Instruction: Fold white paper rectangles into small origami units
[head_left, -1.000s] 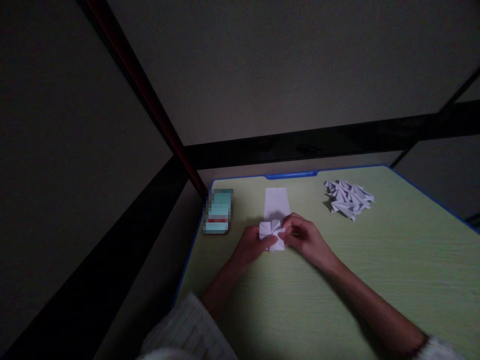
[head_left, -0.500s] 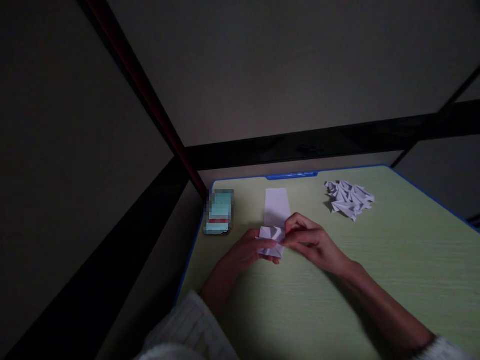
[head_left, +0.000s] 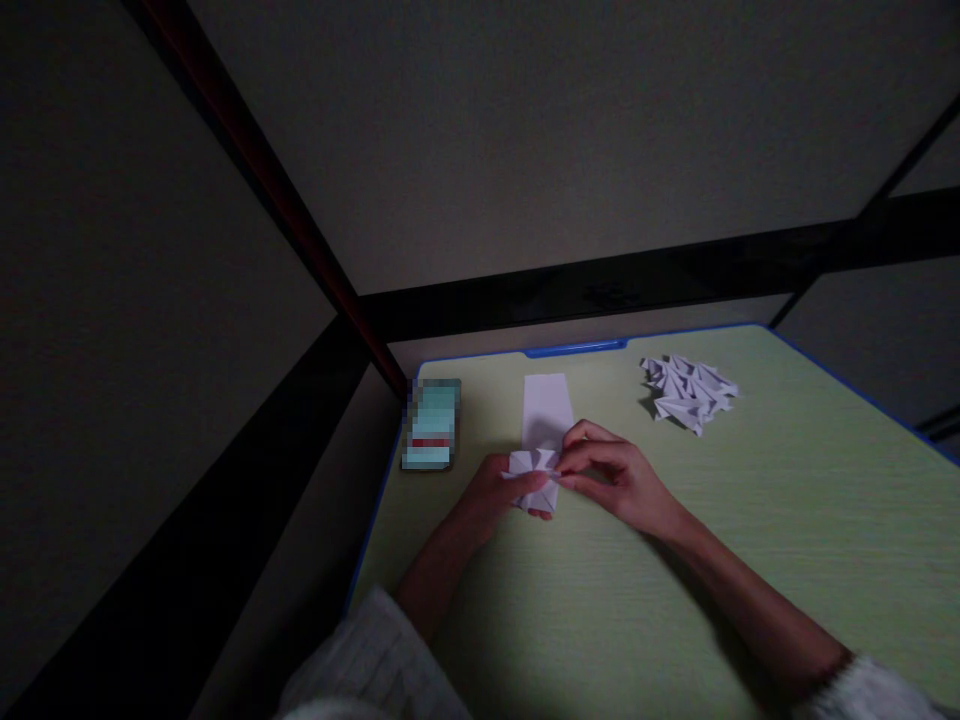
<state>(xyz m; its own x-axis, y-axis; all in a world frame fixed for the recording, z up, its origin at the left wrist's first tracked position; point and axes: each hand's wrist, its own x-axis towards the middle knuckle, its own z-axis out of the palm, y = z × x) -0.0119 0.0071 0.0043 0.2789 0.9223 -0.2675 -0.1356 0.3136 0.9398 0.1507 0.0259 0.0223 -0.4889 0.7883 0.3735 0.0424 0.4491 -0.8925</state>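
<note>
A small white folded paper piece sits between both my hands, just above a pale green table. My left hand pinches its left side from below, fingers closed on it. From the right, my right hand grips the piece with thumb and fingertips pressed on a fold. Behind the piece lies a flat white stack of paper slips.
A heap of several finished white folded paper pieces lies at the far right of the table. A teal phone-like object, blurred, rests near the far left corner. The table has a blue rim; dark wall beams rise behind.
The paper piece has been turned and folded further, and both hands have shifted slightly left and nearer with it. The view has tipped a little.
</note>
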